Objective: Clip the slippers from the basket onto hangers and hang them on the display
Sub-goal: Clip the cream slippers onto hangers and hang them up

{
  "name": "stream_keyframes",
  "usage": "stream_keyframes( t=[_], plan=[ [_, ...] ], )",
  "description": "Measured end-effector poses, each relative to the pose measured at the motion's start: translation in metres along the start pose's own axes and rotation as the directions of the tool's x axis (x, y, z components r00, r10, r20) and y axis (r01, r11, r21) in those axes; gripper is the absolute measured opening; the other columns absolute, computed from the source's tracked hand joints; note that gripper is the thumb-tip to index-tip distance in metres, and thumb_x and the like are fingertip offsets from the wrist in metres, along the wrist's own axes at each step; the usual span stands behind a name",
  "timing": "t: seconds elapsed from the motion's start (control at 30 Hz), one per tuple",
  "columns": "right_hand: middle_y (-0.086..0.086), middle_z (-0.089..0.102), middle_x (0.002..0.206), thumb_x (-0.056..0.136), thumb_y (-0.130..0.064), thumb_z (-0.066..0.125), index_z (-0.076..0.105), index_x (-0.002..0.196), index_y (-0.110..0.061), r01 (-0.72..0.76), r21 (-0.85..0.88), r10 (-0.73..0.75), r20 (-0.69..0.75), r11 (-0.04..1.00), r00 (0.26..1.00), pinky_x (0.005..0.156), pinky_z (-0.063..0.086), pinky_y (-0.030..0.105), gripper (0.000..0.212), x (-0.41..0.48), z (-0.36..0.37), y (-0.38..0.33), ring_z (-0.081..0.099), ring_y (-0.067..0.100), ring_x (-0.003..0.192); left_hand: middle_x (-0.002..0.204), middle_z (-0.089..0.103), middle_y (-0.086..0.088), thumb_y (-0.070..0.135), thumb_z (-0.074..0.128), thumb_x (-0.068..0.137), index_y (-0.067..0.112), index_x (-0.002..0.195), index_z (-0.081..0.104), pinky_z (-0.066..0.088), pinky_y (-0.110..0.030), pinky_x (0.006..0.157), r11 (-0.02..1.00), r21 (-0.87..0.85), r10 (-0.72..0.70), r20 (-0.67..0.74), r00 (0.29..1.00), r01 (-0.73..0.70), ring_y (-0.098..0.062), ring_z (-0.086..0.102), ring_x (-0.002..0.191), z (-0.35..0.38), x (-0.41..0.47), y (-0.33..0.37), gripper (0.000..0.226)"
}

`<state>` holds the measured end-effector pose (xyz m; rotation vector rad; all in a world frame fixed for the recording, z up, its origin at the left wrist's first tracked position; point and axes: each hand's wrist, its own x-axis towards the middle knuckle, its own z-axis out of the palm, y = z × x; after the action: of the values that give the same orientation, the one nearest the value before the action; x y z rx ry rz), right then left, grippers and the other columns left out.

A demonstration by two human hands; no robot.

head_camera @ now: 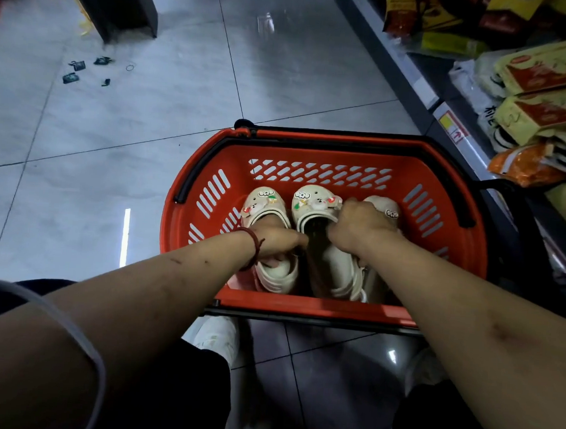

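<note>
Small dark scraps are lying scattered on the grey tiled floor at the far left. To their right, a red plastic basket with slotted walls is sitting on the floor, its black handles folded down along the rim. Three cream rubber slippers are lying side by side in its bottom, toes pointing away from the person.

The left-hand slipper, decorated with small coloured charms, is being held at its heel end by the left hand. That hand's fingers are curling round the rear of the shoe, and a red cord bracelet is circling the wrist.

The middle slipper, also carrying charms, is lying just beside the first. The right hand is gripping it along its right side, thumb at the opening and fingers bending down over the strap. The third slipper is lying partly hidden under and behind this hand, touching it.

At the far right, a dark shop shelf is carrying yellow and red food packets
</note>
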<state>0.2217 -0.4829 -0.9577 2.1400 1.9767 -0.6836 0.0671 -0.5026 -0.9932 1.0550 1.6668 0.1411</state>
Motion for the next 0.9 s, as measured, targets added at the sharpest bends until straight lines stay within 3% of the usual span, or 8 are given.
stream_keyframes(
  t=[0.1, 0.27, 0.37, 0.5, 0.6, 0.67, 0.77, 0.9],
  plan=[
    [0.015, 0.059, 0.133, 0.095, -0.026, 0.057, 0.047, 0.133, -0.007, 0.025, 0.008, -0.024, -0.083, 1.0, 0.996, 0.091, 0.048, 0.04, 0.043, -0.001, 0.003, 0.001, 0.058, 0.036, 0.122, 0.095, 0.066, -0.007, 0.035, 0.074, 0.079, 0.014, 0.094, 0.067, 0.055, -0.028, 0.065, 1.0, -0.014, -0.016, 0.034, 0.999, 0.017, -0.018, 0.061, 0.085, 0.0, 0.004, -0.003, 0.027],
    [0.012, 0.06, 0.122, 0.098, -0.031, 0.058, 0.049, 0.128, -0.015, 0.294, 0.087, -0.287, -0.086, 0.952, 0.954, 0.087, 0.048, 0.039, 0.035, 0.003, 0.009, 0.002, 0.059, 0.032, 0.112, 0.076, 0.064, -0.011, 0.038, 0.069, 0.087, 0.01, 0.087, 0.062, 0.059, -0.039, 0.067, 1.0, -0.007, -0.009, -0.142, 0.99, 0.008, -0.023, 0.064, 0.069, -0.003, 0.007, -0.008, 0.028],
    [0.003, 0.062, 0.102, 0.093, -0.03, 0.068, 0.055, 0.105, -0.022, 0.301, 0.261, -0.293, -0.069, 0.917, 0.954, 0.077, 0.046, 0.031, 0.019, 0.011, 0.009, 0.008, 0.061, 0.024, 0.097, 0.071, 0.066, -0.014, 0.038, 0.072, 0.086, 0.008, 0.084, 0.063, 0.06, -0.044, 0.071, 0.999, -0.029, -0.027, -0.184, 0.983, 0.022, -0.025, 0.064, 0.064, -0.006, 0.007, -0.008, 0.032],
    [-0.005, 0.063, 0.082, 0.087, -0.029, 0.077, 0.061, 0.095, -0.023, 0.247, 0.463, -0.27, -0.017, 0.851, 0.963, 0.07, 0.047, 0.026, 0.019, 0.019, 0.002, 0.02, 0.062, 0.014, 0.079, 0.069, 0.066, -0.022, 0.02, 0.068, 0.089, 0.0, 0.087, 0.062, 0.058, -0.041, 0.063, 0.997, -0.074, -0.039, -0.223, 0.974, 0.023, -0.026, 0.06, 0.049, -0.009, 0.003, -0.003, 0.021],
    [-0.01, 0.061, 0.079, 0.088, -0.022, 0.073, 0.061, 0.084, -0.026, 0.261, 0.361, -0.245, -0.09, 0.895, 0.965, 0.078, 0.053, 0.029, 0.013, 0.027, -0.003, 0.035, 0.062, 0.015, 0.081, 0.06, 0.062, -0.02, 0.014, 0.067, 0.085, -0.002, 0.08, 0.062, 0.059, -0.043, 0.061, 0.998, -0.061, -0.029, -0.314, 0.949, 0.01, -0.029, 0.06, 0.048, -0.019, -0.002, -0.007, 0.017],
    [-0.006, 0.062, 0.087, 0.091, -0.012, 0.064, 0.058, 0.082, -0.027, 0.237, 0.244, -0.212, -0.123, 0.94, 0.969, 0.078, 0.048, 0.03, 0.018, 0.032, -0.004, 0.047, 0.06, 0.019, 0.088, 0.061, 0.065, -0.019, 0.018, 0.069, 0.08, -0.001, 0.076, 0.064, 0.061, -0.047, 0.061, 1.0, -0.016, -0.003, -0.378, 0.926, -0.003, -0.033, 0.066, 0.051, -0.029, -0.006, -0.013, 0.02],
    [0.002, 0.065, 0.099, 0.091, -0.004, 0.057, 0.057, 0.088, -0.026, 0.194, 0.171, -0.18, -0.094, 0.966, 0.979, 0.072, 0.038, 0.024, 0.022, 0.034, 0.0, 0.06, 0.059, 0.021, 0.09, 0.071, 0.071, -0.021, 0.026, 0.071, 0.075, 0.0, 0.077, 0.07, 0.062, -0.05, 0.064, 0.999, 0.028, 0.031, -0.43, 0.903, -0.021, -0.036, 0.071, 0.063, -0.042, -0.015, -0.025, 0.026],
    [0.001, 0.062, 0.102, 0.09, -0.01, 0.062, 0.062, 0.104, -0.023, 0.238, 0.058, -0.235, -0.047, 0.97, 0.971, 0.085, 0.047, 0.028, 0.019, 0.032, 0.012, 0.055, 0.061, 0.024, 0.106, 0.072, 0.071, -0.016, 0.031, 0.068, 0.077, 0.003, 0.074, 0.071, 0.06, -0.042, 0.067, 0.999, 0.034, 0.045, -0.48, 0.876, -0.032, -0.033, 0.07, 0.068, -0.053, -0.028, -0.036, 0.028]
  ],
)
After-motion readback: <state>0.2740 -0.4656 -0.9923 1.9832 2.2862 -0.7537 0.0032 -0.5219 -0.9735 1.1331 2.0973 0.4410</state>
